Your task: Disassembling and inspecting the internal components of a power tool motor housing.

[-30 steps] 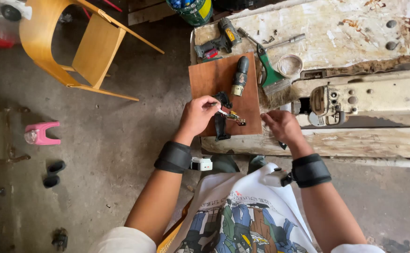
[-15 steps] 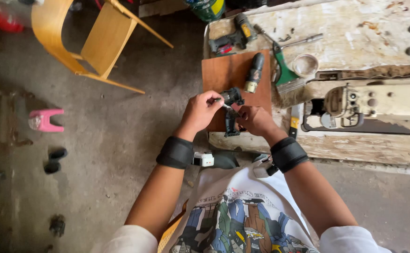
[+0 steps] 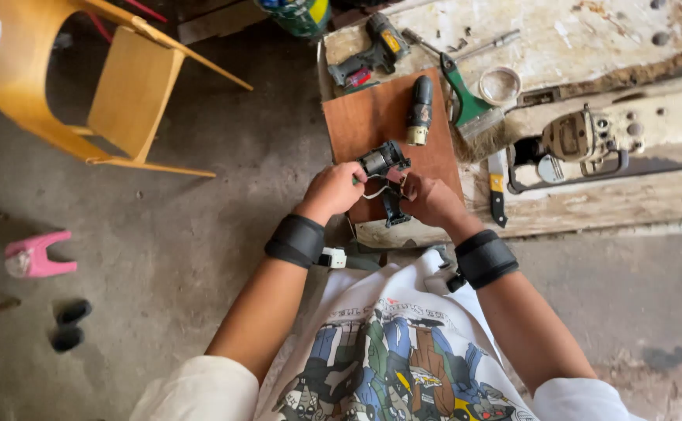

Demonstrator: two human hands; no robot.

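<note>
Both hands meet over a brown wooden board [image 3: 372, 117] at the near edge of a worn white workbench [image 3: 590, 39]. My left hand [image 3: 331, 189] and my right hand [image 3: 428, 198] grip a small black motor assembly [image 3: 381, 160] with white wires hanging from it. A black housing part [image 3: 392, 209] lies just under the hands. Further back on the board rests a black drill chuck piece [image 3: 419, 109]. Black bands sit on both wrists.
On the bench lie a cordless drill [image 3: 368, 53], a green-handled brush [image 3: 469, 105], a tape ring [image 3: 500, 84], a yellow utility knife [image 3: 497, 189] and a chainsaw body [image 3: 582, 140]. A yellow wooden chair [image 3: 76, 86] stands at left; a pink object [image 3: 35, 256] lies on the concrete floor.
My right hand has moved left from the bench edge to join the left hand on the motor assembly, which is lifted a little off the board.
</note>
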